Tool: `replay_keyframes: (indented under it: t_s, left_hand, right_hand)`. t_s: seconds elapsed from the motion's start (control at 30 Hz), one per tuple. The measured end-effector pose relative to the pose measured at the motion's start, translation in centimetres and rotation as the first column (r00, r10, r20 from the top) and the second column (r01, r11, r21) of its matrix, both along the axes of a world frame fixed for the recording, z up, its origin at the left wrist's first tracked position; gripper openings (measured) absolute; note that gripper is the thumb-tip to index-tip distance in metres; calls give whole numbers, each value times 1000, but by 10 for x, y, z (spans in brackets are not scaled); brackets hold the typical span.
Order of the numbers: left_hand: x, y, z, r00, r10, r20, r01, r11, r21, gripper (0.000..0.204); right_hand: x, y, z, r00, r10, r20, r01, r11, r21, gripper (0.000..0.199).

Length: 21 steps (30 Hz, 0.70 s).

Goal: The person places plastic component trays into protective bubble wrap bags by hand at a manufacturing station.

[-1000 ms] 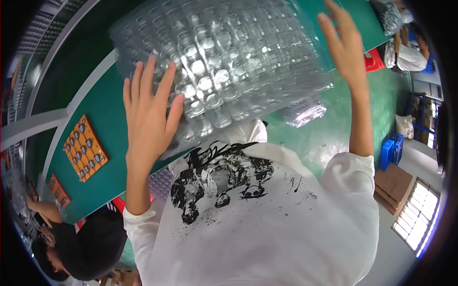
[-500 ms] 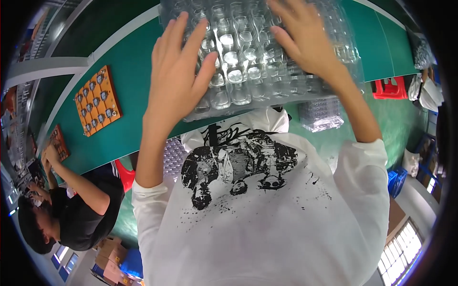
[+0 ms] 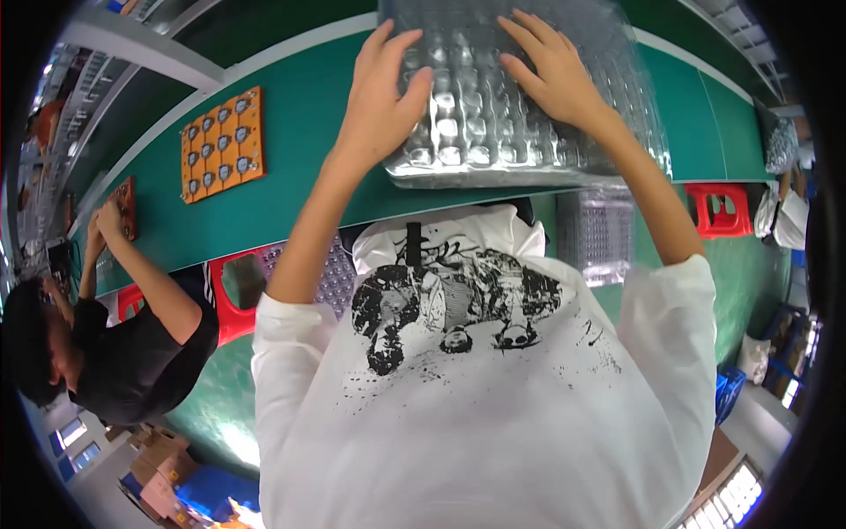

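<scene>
A stack of clear plastic blister trays (image 3: 520,172) with rows of rounded pockets lies on the green workbench in front of me. At its left edge is my left hand (image 3: 383,101), fingers stretched and thumb apart, partly over the pockets. My right hand (image 3: 560,79) is over the top of the stack, its fingers spread toward the far side. Neither hand is closed around anything. Whether each palm presses on the plastic cannot be made out.
An orange board (image 3: 211,167) with several round parts lies left on the green workbench (image 3: 308,132). Farther left, a co-worker in black (image 3: 150,353) handles another board. Red stools (image 3: 718,212) stand at both sides. More clear trays (image 3: 599,234) sit below the bench edge.
The whole view has shifted and turned, so the tray stack's near edge looks straighter. My left hand appears farther right in the picture; both hands stay at the stack with fingers spread.
</scene>
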<state>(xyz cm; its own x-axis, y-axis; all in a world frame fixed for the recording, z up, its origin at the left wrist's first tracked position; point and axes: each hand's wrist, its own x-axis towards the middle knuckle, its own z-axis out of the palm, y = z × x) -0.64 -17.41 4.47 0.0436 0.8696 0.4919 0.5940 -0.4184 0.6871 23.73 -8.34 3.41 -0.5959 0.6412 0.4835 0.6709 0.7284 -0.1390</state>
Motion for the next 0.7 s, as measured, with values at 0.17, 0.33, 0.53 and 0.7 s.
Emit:
replay_keyframes:
  t_s: [0.17, 0.33, 0.53, 0.7]
  left_hand:
    - [-18, -73, -4, 872, 312, 377, -161, 910, -382, 28]
    - [7, -129, -16, 475, 313, 823, 231, 858, -459, 25]
    - [40, -140, -24, 89, 284, 955, 309, 903, -297, 31]
    - [50, -145, -38, -146, 205, 968, 377, 916, -137, 35]
  right_hand:
    - [1, 0, -1, 1000, -29, 12, 29, 999, -33, 48]
    - [-35, -56, 49, 916, 399, 32, -391, 909, -148, 46]
    - [-63, -94, 55, 818, 573, 44, -548, 802, -237, 31]
    - [-71, -96, 54, 805, 590, 61, -522, 754, -398, 23]
